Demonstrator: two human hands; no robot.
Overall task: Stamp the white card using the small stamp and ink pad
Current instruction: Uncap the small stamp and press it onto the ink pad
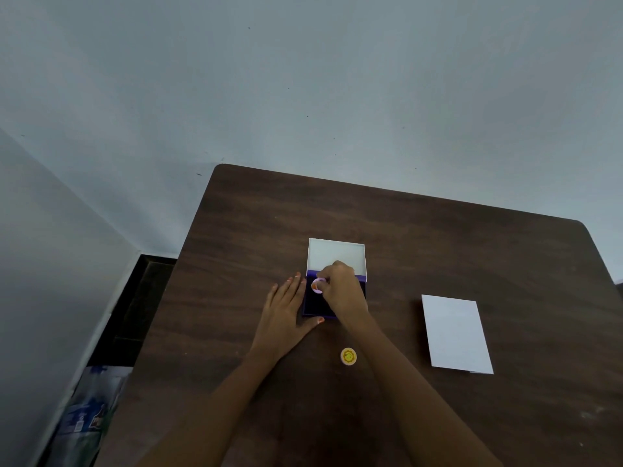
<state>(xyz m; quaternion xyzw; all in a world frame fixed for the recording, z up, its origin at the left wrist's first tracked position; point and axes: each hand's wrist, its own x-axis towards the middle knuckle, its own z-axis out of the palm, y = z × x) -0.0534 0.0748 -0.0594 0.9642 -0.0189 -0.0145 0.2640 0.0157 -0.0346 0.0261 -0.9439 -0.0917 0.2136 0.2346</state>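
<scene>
An ink pad (315, 306) with a dark purple inked face lies open at the middle of the brown table, its white lid (336, 256) folded back behind it. My right hand (340, 288) is shut on a small round pink stamp (318, 285), held over the pad's far left part. My left hand (286, 311) rests flat against the pad's left edge, fingers spread and thumb at its near edge. The white card (455, 333) lies flat to the right, apart from both hands.
A small round yellow cap or stamp (348, 356) with a face on it sits near the front, between my forearms. The table (472, 251) stands against a pale wall. A plastic bag (87, 412) lies on the floor at the left.
</scene>
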